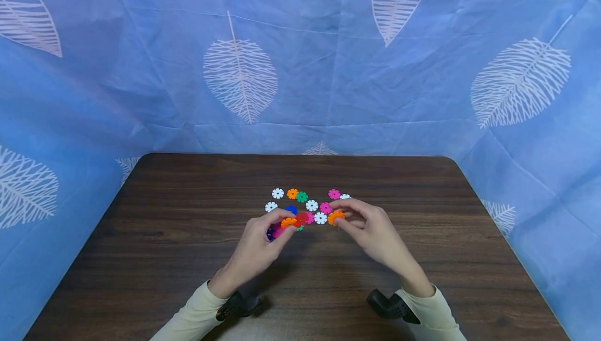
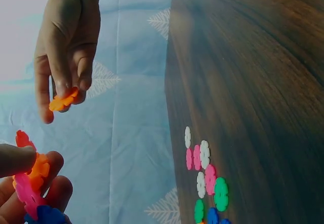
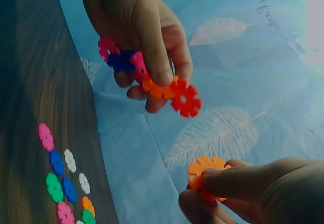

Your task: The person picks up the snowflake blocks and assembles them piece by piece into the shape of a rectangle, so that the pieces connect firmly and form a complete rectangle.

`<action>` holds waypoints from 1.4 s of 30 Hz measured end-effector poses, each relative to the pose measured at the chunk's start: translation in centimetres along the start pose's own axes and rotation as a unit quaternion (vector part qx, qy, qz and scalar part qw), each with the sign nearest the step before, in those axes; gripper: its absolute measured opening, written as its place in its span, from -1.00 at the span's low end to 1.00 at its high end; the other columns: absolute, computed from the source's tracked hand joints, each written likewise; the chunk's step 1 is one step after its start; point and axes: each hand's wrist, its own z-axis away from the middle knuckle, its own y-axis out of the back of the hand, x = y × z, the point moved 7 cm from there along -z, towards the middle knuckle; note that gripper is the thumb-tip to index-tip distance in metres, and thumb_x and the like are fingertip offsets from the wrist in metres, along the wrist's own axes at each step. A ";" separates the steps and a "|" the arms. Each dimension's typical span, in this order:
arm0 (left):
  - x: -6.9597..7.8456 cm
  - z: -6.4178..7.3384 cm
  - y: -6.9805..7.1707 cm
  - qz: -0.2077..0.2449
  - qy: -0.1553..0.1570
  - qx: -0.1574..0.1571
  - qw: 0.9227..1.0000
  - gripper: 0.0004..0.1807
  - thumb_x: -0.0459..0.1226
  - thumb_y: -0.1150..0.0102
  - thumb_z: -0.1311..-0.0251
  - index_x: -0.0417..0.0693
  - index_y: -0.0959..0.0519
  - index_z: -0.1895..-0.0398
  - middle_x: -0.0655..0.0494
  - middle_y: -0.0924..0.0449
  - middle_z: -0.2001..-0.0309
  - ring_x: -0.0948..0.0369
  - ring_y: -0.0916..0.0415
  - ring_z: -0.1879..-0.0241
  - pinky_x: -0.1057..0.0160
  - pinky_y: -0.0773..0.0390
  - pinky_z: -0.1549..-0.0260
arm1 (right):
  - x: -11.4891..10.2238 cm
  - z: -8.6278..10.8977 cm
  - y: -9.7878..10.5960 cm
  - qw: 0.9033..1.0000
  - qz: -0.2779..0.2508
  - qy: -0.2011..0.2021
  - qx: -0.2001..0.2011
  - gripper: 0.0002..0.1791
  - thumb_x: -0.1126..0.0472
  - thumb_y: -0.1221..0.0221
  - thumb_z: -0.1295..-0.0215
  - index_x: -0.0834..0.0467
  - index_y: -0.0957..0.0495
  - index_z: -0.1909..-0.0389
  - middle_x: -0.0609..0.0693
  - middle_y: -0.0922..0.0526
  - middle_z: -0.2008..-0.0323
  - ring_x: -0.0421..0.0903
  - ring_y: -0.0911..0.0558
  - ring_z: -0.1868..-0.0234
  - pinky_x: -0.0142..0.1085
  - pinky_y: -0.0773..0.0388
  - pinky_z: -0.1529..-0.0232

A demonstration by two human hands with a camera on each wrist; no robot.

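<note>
In the head view my left hand grips a short chain of notched plastic flower discs slotted together. The right wrist view shows that chain's red disc at its free end, then an orange disc under the thumb, with pink and blue discs behind. To the right, my right hand pinches a single orange flower disc between thumb and fingers. Both hands are raised over the table, and a gap separates the single disc from the chain. Fingers partly hide the chain's pink and blue pieces.
Loose flower discs lie flat on the dark wooden table beyond the hands, among them a white disc, a green disc and a pink disc. A blue leaf-print cloth hangs behind the table's far edge.
</note>
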 end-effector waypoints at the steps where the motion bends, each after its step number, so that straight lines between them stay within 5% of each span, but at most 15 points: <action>1: 0.1 0.0 0.0 -0.004 -0.004 0.003 1.000 -0.74 -0.30 -0.39 -0.27 -0.04 -0.67 -0.01 0.03 -0.76 0.03 0.20 -0.69 0.29 0.37 -0.67 0.33 | -0.2 0.0 0.0 1.000 0.001 0.001 0.003 -0.66 0.36 -0.31 -0.33 0.13 -0.63 -0.11 0.07 -0.72 0.04 -0.04 -0.74 0.10 -0.32 -0.71 0.11; 6: 0.8 0.0 -0.1 -0.026 -0.039 0.003 0.999 -0.74 -0.29 -0.45 -0.20 -0.06 -0.73 0.03 0.07 -0.76 0.02 0.19 -0.72 0.06 0.28 -0.70 0.09 | -0.7 0.3 -0.4 1.000 -0.016 -0.005 0.011 -0.72 0.37 -0.34 -0.31 0.15 -0.63 -0.02 0.07 -0.72 0.06 -0.08 -0.75 0.11 -0.31 -0.72 0.11; 18: 1.3 0.3 -0.5 -0.032 -0.086 -0.005 0.996 -0.74 -0.26 -0.46 -0.19 -0.12 -0.75 0.07 0.03 -0.78 0.12 0.21 -0.73 0.16 0.36 -0.69 0.17 | -1.4 0.4 -1.3 0.999 -0.046 0.002 0.004 -0.75 0.35 -0.32 -0.34 0.17 -0.65 -0.01 0.09 -0.76 0.09 -0.18 -0.79 0.16 -0.32 -0.72 0.15; 42: 1.1 0.4 -0.8 -0.036 -0.063 -0.016 0.997 -0.76 -0.26 -0.45 -0.20 -0.14 -0.76 0.10 0.05 -0.79 0.13 0.22 -0.73 0.15 0.32 -0.70 0.15 | -1.3 0.4 -2.6 0.997 -0.073 -0.021 0.013 -0.85 0.34 -0.37 -0.28 0.12 -0.64 0.18 0.05 -0.75 0.16 -0.18 -0.80 0.19 -0.31 -0.73 0.17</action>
